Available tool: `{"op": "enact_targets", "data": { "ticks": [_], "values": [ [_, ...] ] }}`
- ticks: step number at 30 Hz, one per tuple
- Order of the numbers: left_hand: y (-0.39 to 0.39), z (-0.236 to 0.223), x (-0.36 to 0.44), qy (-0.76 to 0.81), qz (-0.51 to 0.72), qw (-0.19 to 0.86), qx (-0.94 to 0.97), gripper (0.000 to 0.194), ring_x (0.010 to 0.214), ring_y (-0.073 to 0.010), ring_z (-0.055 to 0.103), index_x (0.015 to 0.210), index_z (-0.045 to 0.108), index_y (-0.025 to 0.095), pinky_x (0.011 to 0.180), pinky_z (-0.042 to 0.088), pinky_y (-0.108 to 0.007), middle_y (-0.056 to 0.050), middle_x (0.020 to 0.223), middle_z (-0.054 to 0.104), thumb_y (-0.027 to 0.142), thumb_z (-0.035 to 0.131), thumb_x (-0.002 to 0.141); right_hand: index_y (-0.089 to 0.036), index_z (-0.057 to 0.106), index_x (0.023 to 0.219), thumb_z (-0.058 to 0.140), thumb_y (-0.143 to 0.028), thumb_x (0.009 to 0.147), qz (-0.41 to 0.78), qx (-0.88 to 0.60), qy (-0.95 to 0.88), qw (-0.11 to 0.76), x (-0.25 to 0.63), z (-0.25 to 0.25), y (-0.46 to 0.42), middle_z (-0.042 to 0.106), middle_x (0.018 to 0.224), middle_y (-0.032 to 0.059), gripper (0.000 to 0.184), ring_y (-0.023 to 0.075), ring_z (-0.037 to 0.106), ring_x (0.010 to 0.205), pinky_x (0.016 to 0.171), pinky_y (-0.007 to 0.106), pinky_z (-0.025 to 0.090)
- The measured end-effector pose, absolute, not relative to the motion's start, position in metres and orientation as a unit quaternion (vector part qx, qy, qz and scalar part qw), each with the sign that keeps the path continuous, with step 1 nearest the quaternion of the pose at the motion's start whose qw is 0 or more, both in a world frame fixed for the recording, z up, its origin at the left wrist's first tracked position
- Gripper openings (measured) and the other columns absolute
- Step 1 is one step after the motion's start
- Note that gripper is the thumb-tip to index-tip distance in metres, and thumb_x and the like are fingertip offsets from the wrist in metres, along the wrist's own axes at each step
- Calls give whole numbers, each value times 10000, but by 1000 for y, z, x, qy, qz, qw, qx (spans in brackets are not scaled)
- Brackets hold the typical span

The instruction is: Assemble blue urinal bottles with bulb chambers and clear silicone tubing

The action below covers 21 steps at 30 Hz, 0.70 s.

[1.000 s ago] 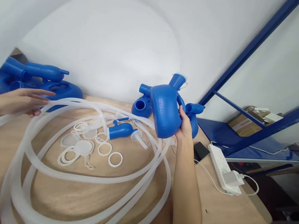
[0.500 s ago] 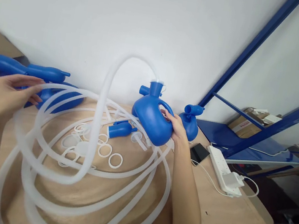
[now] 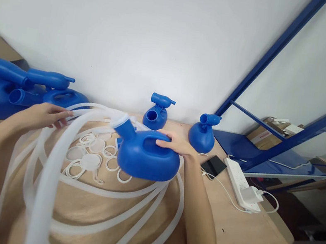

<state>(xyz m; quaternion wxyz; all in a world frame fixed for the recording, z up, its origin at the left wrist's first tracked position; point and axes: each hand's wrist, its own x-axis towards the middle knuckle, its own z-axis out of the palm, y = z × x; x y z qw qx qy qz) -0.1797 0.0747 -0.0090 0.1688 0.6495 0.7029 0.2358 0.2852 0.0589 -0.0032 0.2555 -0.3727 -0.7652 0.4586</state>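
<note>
My right hand (image 3: 175, 143) is closed round the handle of a blue portable urinal bottle (image 3: 148, 161), tilted so its neck points up and left. A thick translucent white hose (image 3: 47, 185) meets the mouth of this neck and curves down close to the camera. On the left, my left hand (image 3: 47, 115) has its fingers apart beside the upper hose coils, seemingly touching them. Loose coils spread over the wooden table (image 3: 243, 237). White rings and caps (image 3: 90, 162) lie inside the coils. Behind the bottle, a small blue part is mostly hidden.
More blue bottles, each with a blue attachment on top, stand at the back middle (image 3: 155, 116), right (image 3: 201, 137) and left (image 3: 66, 98). A phone (image 3: 213, 166) and a white power strip (image 3: 238, 183) with cables lie right. A blue shelf frame (image 3: 279, 45) rises beyond.
The held bottle has come down and nearer, turning so its neck points left. The hose arch has dropped and swung left. My left hand has moved right along the coils.
</note>
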Motion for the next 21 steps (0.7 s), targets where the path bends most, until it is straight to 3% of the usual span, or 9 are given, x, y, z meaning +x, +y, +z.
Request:
{"op": "enact_targets", "data": {
  "ticks": [3, 9, 12, 15, 18, 21],
  "values": [
    [69, 5, -170, 704, 269, 185, 631, 560, 723, -246, 698, 980, 782, 157, 670, 557, -308, -60, 762, 766, 645, 552, 829, -261, 790, 1147, 843, -507, 794, 423, -323, -826, 186, 269, -9, 59, 771, 1201, 12, 434, 284, 699, 1150, 1028, 406, 543],
    [45, 15, -131, 568, 571, -50, 591, 461, 726, -168, 626, 1058, 804, 125, 675, 487, -264, -61, 874, 761, 525, 697, 856, -266, 772, 1106, 815, -484, 846, 371, -298, -863, 169, 236, -20, 58, 740, 1248, 29, 342, 282, 658, 1207, 1107, 413, 475],
    [32, 21, -115, 537, 578, -95, 607, 455, 689, -156, 592, 1026, 815, 127, 648, 449, -267, -46, 791, 721, 537, 698, 871, -246, 751, 1063, 820, -505, 833, 367, -318, -858, 170, 231, -24, 58, 731, 1229, 40, 353, 284, 661, 1174, 1081, 418, 479],
    [21, 30, -111, 540, 546, -127, 627, 456, 694, -172, 603, 1007, 827, 153, 666, 446, -289, -30, 737, 683, 564, 672, 884, -250, 704, 1072, 845, -493, 805, 378, -332, -842, 195, 233, -29, 60, 714, 1236, 43, 387, 281, 647, 1181, 1071, 425, 483],
    [17, 36, -115, 533, 580, -118, 605, 431, 691, -166, 586, 1007, 825, 149, 683, 460, -296, -37, 758, 678, 538, 698, 872, -268, 599, 1218, 904, -465, 731, 405, -344, -809, 251, 236, -36, 63, 675, 1279, 63, 608, 272, 627, 1222, 1089, 435, 479],
    [18, 37, -120, 511, 641, -80, 568, 409, 674, -143, 559, 1017, 799, 129, 678, 467, -291, -42, 789, 661, 498, 717, 857, -275, 460, 1345, 825, -529, 804, 408, -387, -753, 342, 236, -45, 68, 651, 1204, 64, 701, 236, 653, 1119, 1004, 419, 532]
  ]
}}
